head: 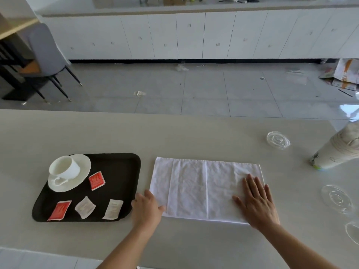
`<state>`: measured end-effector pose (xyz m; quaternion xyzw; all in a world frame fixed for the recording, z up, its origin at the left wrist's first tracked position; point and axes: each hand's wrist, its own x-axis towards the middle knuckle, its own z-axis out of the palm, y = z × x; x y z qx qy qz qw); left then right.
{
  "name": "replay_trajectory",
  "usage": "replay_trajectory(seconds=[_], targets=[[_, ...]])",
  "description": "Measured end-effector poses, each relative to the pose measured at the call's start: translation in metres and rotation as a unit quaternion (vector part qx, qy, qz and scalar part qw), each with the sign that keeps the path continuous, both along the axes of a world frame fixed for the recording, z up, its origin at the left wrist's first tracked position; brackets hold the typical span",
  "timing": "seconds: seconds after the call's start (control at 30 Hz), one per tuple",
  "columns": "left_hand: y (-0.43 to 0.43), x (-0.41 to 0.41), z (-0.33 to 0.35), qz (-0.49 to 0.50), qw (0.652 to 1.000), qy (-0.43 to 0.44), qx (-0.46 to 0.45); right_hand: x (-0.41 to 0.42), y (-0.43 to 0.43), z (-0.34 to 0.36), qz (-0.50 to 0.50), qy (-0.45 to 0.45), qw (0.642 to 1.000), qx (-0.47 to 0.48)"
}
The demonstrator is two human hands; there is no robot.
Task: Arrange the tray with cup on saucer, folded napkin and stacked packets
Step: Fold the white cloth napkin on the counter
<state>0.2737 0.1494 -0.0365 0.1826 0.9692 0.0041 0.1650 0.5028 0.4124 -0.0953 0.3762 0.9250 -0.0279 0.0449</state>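
A black tray (pixel 120 171) lies on the left of the counter. In its far left corner a white cup (pixel 64 168) stands on a white saucer (pixel 82 164). Loose on the tray are two red packets (pixel 96 180) (pixel 59 210) and two white packets (pixel 85 207) (pixel 113 209). Right of the tray a white napkin (pixel 200 187) is spread flat, folded to a wide rectangle. My left hand (pixel 146 207) rests at the napkin's near left corner, thumb on the cloth. My right hand (pixel 256 200) presses flat, fingers apart, on the napkin's right end.
A clear plastic lid (pixel 278 140) lies at the far right of the counter, and a tipped paper cup (pixel 338 150) beside it. More clear lids (pixel 337 199) sit at the right edge. The counter's far edge drops to a tiled floor; a chair (pixel 45 55) stands far left.
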Motion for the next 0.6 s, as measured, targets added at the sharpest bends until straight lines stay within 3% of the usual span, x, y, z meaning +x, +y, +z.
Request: replay_trajectory(seconds=[0.23,0.37,0.47,0.6], targets=[[0.006,-0.026,0.002,0.12,0.983,-0.118,0.071,0.0,0.001,0.0,-0.005,0.004,1.0,-0.009],[0.01,-0.028,0.002,0.251,0.923,-0.196,0.215,0.001,0.003,-0.003,-0.003,0.0,1.0,-0.012],[0.008,-0.024,0.007,0.284,0.895,-0.16,0.304,0.002,0.003,-0.004,-0.005,0.01,1.0,-0.018],[0.01,-0.016,0.024,0.211,0.921,-0.087,0.317,-0.001,0.003,-0.002,-0.016,0.034,0.999,-0.028]])
